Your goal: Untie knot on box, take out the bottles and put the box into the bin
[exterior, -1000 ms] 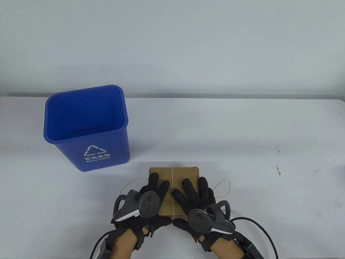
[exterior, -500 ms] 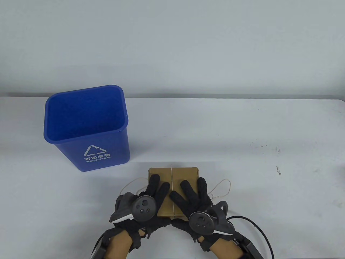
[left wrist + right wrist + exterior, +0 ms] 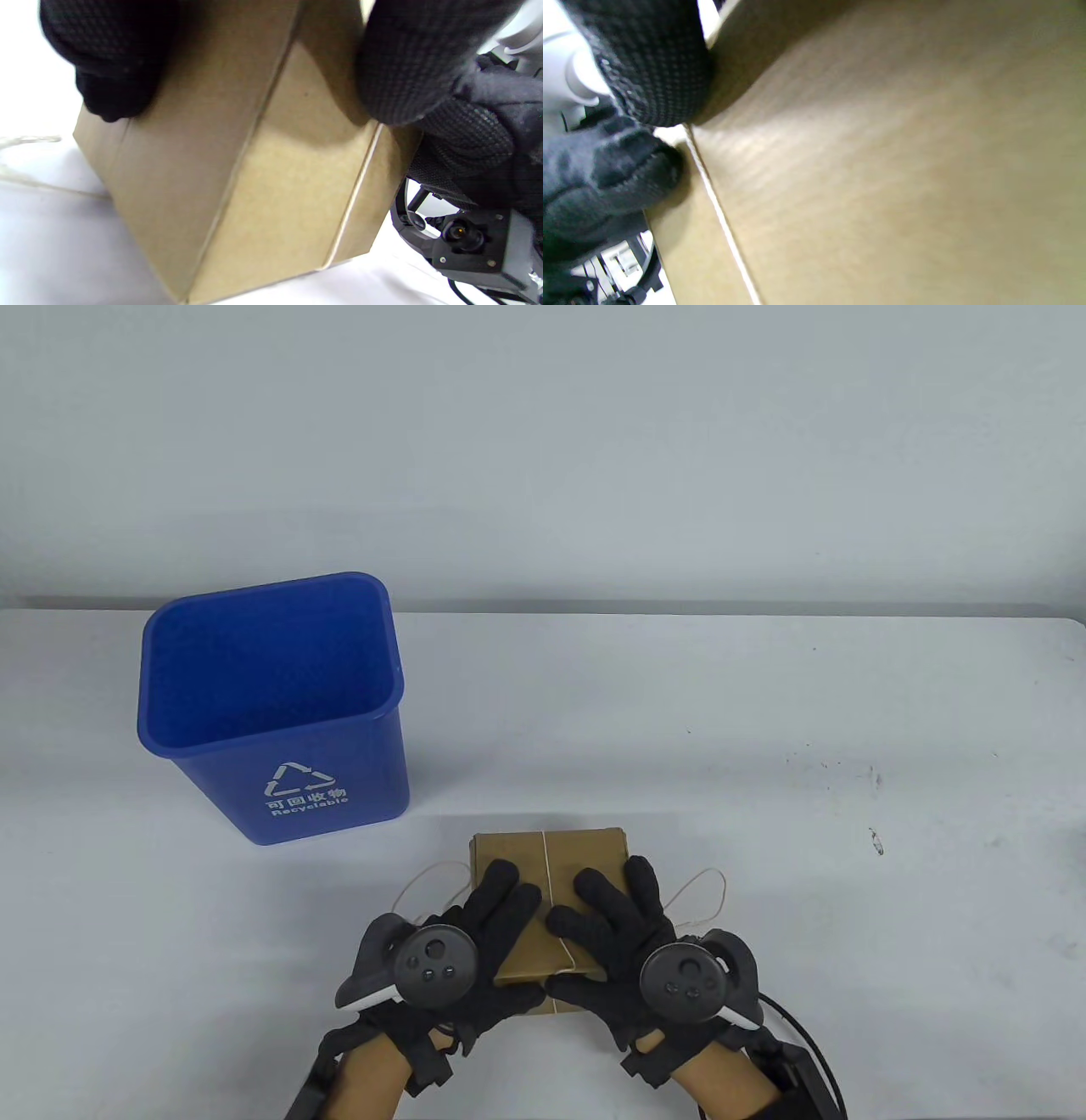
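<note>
Near the front edge of the white bench (image 3: 764, 712), a brown cardboard box (image 3: 547, 857) tied with thin pale string (image 3: 550, 865) is gripped by both black-gloved hands. Left hand (image 3: 475, 942) fingers curl over its left side; right hand (image 3: 624, 937) fingers curl over its right side, thumbs at the near end, which appears lifted. String loops trail on either side. A blue plastic recycling bin (image 3: 280, 712) stands upright, behind and left.

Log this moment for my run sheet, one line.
left hand grips box | right hand grips box | string still around | bin empty
</note>
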`<state>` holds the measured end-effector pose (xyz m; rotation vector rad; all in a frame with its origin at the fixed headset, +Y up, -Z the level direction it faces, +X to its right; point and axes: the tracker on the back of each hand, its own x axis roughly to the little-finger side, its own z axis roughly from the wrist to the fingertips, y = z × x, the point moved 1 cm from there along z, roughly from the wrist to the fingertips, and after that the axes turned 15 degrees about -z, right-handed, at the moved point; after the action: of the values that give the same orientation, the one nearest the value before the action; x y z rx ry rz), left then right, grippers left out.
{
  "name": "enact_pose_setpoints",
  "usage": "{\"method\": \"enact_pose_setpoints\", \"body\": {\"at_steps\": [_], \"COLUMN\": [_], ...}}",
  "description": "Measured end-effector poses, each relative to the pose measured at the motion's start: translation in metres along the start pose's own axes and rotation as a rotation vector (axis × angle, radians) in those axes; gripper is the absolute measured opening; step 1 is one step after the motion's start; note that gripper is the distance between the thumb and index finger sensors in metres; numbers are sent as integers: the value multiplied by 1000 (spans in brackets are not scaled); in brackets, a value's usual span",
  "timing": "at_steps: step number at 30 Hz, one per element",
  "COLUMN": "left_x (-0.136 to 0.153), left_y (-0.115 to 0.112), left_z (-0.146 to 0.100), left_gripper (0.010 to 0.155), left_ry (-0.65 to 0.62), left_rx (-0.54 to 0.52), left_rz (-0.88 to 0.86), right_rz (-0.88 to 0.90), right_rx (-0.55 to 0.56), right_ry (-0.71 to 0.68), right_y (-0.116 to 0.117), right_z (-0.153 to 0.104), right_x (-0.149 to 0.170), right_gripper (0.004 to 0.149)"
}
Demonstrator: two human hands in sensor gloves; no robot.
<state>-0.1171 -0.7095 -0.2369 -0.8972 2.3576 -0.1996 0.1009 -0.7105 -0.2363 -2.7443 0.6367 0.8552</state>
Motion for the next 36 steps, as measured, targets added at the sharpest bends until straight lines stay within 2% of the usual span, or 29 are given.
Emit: {"method": "enact_pose_setpoints", "body": {"at_steps": [3,7,11,14,17,20,22,29,36], "left_x": [0,-1,-1,2,5,7,8,19,28], "left_y": [-1,-3,-3,-2,-2,-1,-1,-1,5], "left_z": [0,1,1,2,2,3,3,2,0], "left_gripper": [98,98,98,98,98,99,99,98,97], "left_ry": [0,-6,-6,4,9,14,23,94,109], "left_rx": [6,6,1,4,-1,-2,4,65,55], "left_rz": [-6,-6,-8,-14,-36,-50,-46,-8,-33], "right_rz": [36,121,151,257,434,700,777,974,1052], "right_rx": [13,34,42,49,77,96,98,38,100], "right_ry": [8,31,29,47,71,110,121,137,169], "right_y": [-1,-4,-6,-8,-10,-9,-7,3,-7], "right_z": [0,-1,-2,-1,0,0,0,2,-1], "right_x": [1,2,5,9,19,32,37,48,69], "right_gripper": [51,33,32,32,32,32,33,33,33]}}
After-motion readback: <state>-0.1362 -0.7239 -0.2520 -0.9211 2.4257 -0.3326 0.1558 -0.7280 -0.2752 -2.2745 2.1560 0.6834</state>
